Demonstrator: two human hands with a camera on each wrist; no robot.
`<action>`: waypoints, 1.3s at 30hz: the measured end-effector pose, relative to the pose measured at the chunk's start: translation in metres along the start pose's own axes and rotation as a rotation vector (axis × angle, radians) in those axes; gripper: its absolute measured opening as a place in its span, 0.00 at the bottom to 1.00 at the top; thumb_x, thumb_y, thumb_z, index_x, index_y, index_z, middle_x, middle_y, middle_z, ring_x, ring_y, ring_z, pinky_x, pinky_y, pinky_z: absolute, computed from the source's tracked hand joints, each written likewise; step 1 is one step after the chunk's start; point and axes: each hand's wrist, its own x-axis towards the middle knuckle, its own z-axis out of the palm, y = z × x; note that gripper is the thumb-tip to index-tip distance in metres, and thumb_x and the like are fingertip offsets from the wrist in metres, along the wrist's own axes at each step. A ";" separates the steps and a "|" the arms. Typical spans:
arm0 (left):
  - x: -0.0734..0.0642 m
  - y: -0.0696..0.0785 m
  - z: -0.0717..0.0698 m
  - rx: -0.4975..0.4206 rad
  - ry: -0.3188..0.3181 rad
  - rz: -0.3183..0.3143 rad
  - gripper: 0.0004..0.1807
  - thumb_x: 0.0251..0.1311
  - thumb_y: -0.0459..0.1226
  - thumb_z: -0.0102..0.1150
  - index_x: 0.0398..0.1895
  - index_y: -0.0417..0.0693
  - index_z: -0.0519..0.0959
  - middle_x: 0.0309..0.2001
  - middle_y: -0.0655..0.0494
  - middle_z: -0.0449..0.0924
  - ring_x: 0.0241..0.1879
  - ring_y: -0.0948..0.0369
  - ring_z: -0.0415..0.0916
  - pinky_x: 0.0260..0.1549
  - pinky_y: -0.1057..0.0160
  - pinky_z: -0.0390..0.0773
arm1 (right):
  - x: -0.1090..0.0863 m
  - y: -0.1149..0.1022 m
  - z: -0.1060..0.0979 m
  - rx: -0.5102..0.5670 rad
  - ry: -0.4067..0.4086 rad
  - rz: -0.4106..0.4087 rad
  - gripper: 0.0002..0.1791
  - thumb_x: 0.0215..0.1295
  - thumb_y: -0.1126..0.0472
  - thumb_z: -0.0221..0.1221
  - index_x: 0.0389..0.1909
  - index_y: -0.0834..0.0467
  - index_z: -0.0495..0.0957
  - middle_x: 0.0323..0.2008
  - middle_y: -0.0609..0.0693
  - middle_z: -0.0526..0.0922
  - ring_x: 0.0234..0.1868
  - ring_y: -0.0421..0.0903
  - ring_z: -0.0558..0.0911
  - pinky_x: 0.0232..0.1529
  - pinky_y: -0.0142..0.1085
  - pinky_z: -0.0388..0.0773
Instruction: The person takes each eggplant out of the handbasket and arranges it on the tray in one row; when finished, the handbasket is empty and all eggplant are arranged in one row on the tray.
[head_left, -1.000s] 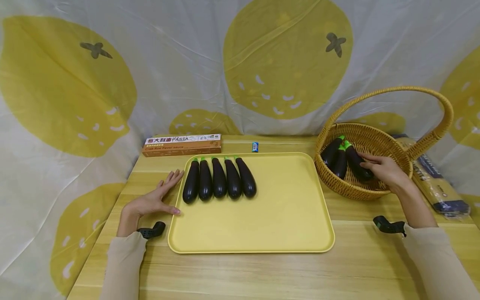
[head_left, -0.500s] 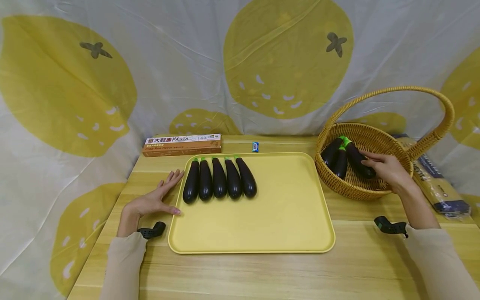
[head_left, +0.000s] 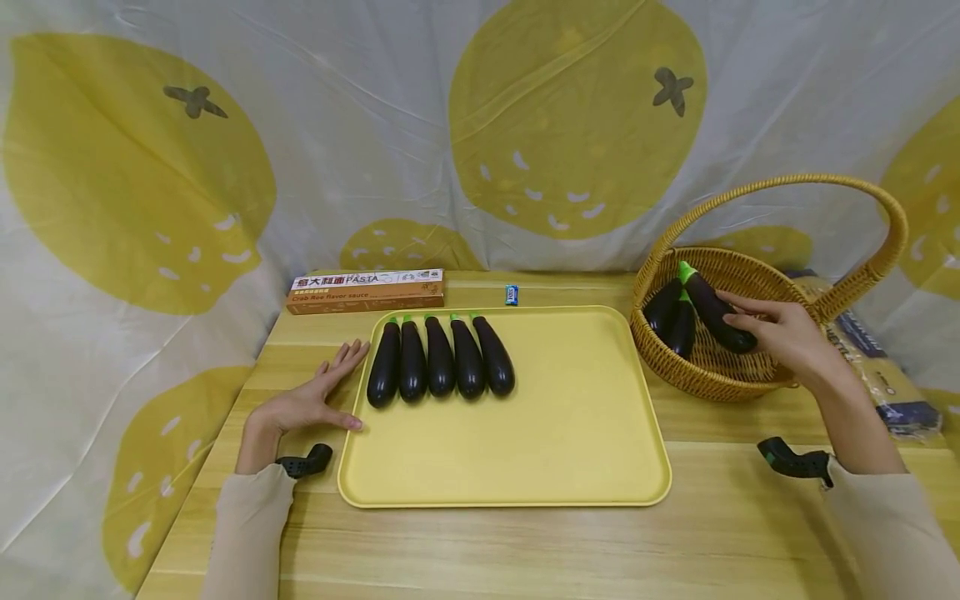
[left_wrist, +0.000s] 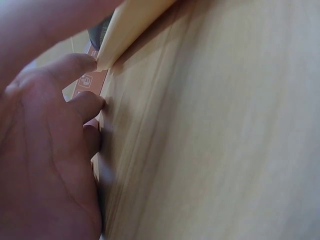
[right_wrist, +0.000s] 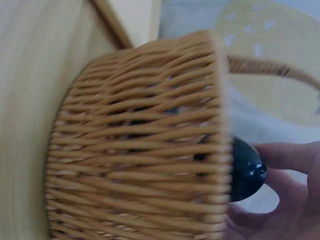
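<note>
My right hand [head_left: 787, 335] grips an eggplant [head_left: 716, 310] with a green stem end, inside the wicker basket [head_left: 705, 385]. In the right wrist view, the blunt end of this dark eggplant [right_wrist: 247, 170] shows above the basket's rim between thumb and fingers. Two more eggplants [head_left: 681, 327] lie at the basket's left side. On the yellow tray [head_left: 570, 433], several eggplants [head_left: 440, 357] lie side by side at the upper left, stems away from me. My left hand [head_left: 303, 404], fingers spread, rests at the tray's left edge, its thumb tip touching the rim.
A pasta box [head_left: 365, 292] lies behind the tray's left part. Behind the tray's back edge is a small blue packet [head_left: 512, 294]. The basket's tall handle [head_left: 780, 180] arches over it, and a plastic-wrapped package [head_left: 892, 392] lies to its right.
My right hand has lifted the eggplant slightly off its place in the basket, shifting a little to the right. The left hand and the tray's eggplants stay where they were.
</note>
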 end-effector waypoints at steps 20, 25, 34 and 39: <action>-0.002 0.000 -0.001 -0.009 0.002 0.007 0.65 0.56 0.37 0.77 0.86 0.50 0.37 0.84 0.47 0.18 0.81 0.42 0.10 0.72 0.30 0.11 | -0.051 -0.046 0.012 -0.059 -0.191 -0.195 0.25 0.80 0.51 0.54 0.75 0.44 0.71 0.78 0.62 0.64 0.77 0.69 0.59 0.60 0.52 0.75; -0.002 0.000 -0.001 -0.007 0.003 0.001 0.66 0.56 0.37 0.77 0.86 0.51 0.37 0.84 0.47 0.18 0.81 0.42 0.10 0.72 0.31 0.11 | -0.048 -0.072 0.035 -0.024 -0.243 -0.214 0.26 0.78 0.49 0.57 0.73 0.44 0.73 0.77 0.62 0.67 0.81 0.74 0.47 0.67 0.75 0.60; 0.000 0.001 0.000 0.004 0.001 -0.005 0.66 0.55 0.38 0.77 0.86 0.52 0.37 0.84 0.47 0.18 0.81 0.43 0.10 0.73 0.32 0.11 | -0.023 -0.107 0.098 -0.079 -0.256 -0.256 0.26 0.77 0.47 0.57 0.73 0.41 0.73 0.71 0.60 0.74 0.74 0.67 0.68 0.64 0.62 0.75; 0.001 0.000 0.000 -0.002 0.003 -0.004 0.66 0.55 0.38 0.77 0.86 0.52 0.37 0.84 0.47 0.18 0.81 0.43 0.10 0.73 0.32 0.11 | 0.000 -0.119 0.131 -0.058 -0.264 -0.239 0.25 0.77 0.53 0.57 0.73 0.46 0.74 0.71 0.62 0.75 0.50 0.58 0.83 0.38 0.37 0.79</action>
